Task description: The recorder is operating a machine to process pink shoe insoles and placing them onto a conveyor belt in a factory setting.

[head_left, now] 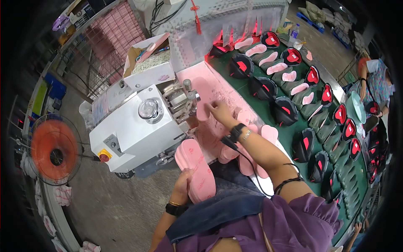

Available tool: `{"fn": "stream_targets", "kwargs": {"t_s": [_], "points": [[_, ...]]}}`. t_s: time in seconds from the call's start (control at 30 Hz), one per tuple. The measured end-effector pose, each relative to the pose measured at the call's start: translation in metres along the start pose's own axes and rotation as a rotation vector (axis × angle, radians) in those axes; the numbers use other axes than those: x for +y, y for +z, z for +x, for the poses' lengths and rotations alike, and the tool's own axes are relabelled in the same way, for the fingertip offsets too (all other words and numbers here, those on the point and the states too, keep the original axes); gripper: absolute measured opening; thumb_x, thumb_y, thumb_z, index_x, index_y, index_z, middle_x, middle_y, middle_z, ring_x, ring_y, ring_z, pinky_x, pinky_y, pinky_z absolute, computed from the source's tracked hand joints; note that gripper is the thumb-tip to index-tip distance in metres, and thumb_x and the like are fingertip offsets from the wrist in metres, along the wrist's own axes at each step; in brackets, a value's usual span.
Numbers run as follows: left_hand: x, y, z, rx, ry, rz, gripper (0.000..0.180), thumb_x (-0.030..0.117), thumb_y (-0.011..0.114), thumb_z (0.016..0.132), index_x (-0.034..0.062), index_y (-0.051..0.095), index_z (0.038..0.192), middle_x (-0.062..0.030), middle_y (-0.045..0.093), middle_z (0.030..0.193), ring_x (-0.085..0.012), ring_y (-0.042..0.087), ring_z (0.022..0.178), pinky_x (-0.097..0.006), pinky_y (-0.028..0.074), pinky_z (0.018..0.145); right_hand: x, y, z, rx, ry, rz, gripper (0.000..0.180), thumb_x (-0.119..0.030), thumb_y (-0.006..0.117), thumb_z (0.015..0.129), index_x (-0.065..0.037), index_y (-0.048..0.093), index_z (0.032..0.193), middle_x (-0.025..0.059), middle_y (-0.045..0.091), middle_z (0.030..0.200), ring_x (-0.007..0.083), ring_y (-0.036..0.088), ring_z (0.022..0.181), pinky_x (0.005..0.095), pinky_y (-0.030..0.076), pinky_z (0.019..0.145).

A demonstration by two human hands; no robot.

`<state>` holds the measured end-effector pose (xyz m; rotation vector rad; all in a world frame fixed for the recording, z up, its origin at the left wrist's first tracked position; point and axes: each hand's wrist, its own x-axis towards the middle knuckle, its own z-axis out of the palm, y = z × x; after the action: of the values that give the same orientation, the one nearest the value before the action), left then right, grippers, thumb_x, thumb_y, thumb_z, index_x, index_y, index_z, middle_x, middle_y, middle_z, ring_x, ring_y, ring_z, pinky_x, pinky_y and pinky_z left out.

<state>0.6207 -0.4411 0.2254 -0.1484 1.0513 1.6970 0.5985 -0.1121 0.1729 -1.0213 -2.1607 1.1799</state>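
Note:
My left hand (181, 187) is closed round the edge of a stack of pink insoles (200, 174), held upright at my waist. A thin pink insole (203, 110) is pinched in the fingers of my right hand (221, 112). One side of that insole is at the metal working head (184, 98) of a white machine (130, 130); whether it touches cannot be told. Pink scraps lie scattered on the pink tray (210, 134) beneath my right hand. More piled insoles (247, 161) stand beside my right forearm.
To the right, a green conveyor belt (260, 113) carries rows of dark shoe uppers and pink insoles. A white box of shreds (150, 69) stands behind the machine. An orange fan (54, 155) is at left. Another person (375, 80) works across the belt.

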Motion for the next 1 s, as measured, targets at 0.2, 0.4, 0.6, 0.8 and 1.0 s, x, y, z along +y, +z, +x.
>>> {"fn": "stream_targets", "kwargs": {"t_s": [0.2, 0.4, 0.6, 0.8, 1.0], "points": [[0.008, 0.009, -0.002, -0.046, 0.062, 0.14, 0.012, 0.015, 0.052, 0.094, 0.0049, 0.058, 0.096, -0.0021, 0.06, 0.093, -0.0123, 0.057, 0.088, -0.029, 0.046, 0.082, 0.025, 0.014, 0.076, 0.098, 0.121, 0.246, 0.037, -0.035, 0.067, 0.084, 0.001, 0.065, 0.091, 0.0152, 0.066, 0.079, 0.024, 0.067, 0.074, 0.0345, 0.048, 0.059], [-0.007, -0.017, 0.023, -0.052, 0.227, 0.279, 0.02, 0.02, 0.053, 0.096, 0.0021, 0.059, 0.09, -0.0059, 0.062, 0.089, -0.0169, 0.058, 0.084, -0.031, 0.046, 0.076, 0.027, -0.128, 0.0, 0.293, 0.125, 0.559, 0.027, -0.025, 0.055, 0.097, 0.001, 0.048, 0.098, 0.0064, 0.056, 0.067, 0.0185, 0.063, 0.047, 0.0251, 0.041, 0.033], [-0.012, 0.034, 0.028, -0.129, 0.013, 0.161, 0.042, 0.032, 0.048, 0.09, 0.0013, 0.052, 0.118, -0.012, 0.061, 0.105, -0.0271, 0.061, 0.096, -0.041, 0.05, 0.087, 0.178, -0.348, -0.144, 0.919, 0.355, 0.236, 0.026, -0.022, 0.058, 0.091, -0.002, 0.053, 0.106, 0.0137, 0.063, 0.077, 0.0234, 0.067, 0.055, 0.0332, 0.051, 0.045], [-0.016, 0.075, 0.024, -0.27, -0.163, 0.257, 0.054, 0.044, 0.043, 0.091, 0.0081, 0.046, 0.13, -0.0096, 0.056, 0.117, -0.0244, 0.056, 0.106, -0.039, 0.045, 0.092, 0.303, -0.495, -0.351, 1.249, 0.718, -0.553, 0.024, -0.018, 0.06, 0.082, -0.004, 0.065, 0.101, 0.0235, 0.068, 0.089, 0.0407, 0.066, 0.088, 0.0448, 0.052, 0.079], [-0.029, 0.092, 0.026, -0.239, -0.097, 0.303, 0.057, 0.048, 0.042, 0.092, 0.0098, 0.043, 0.134, -0.0082, 0.053, 0.121, -0.0224, 0.053, 0.11, -0.039, 0.043, 0.093, 0.367, -0.532, -0.379, 1.169, 0.775, -0.52, 0.032, -0.012, 0.059, 0.075, -0.002, 0.067, 0.105, 0.0247, 0.067, 0.097, 0.0408, 0.064, 0.094, 0.0451, 0.05, 0.085]]}}
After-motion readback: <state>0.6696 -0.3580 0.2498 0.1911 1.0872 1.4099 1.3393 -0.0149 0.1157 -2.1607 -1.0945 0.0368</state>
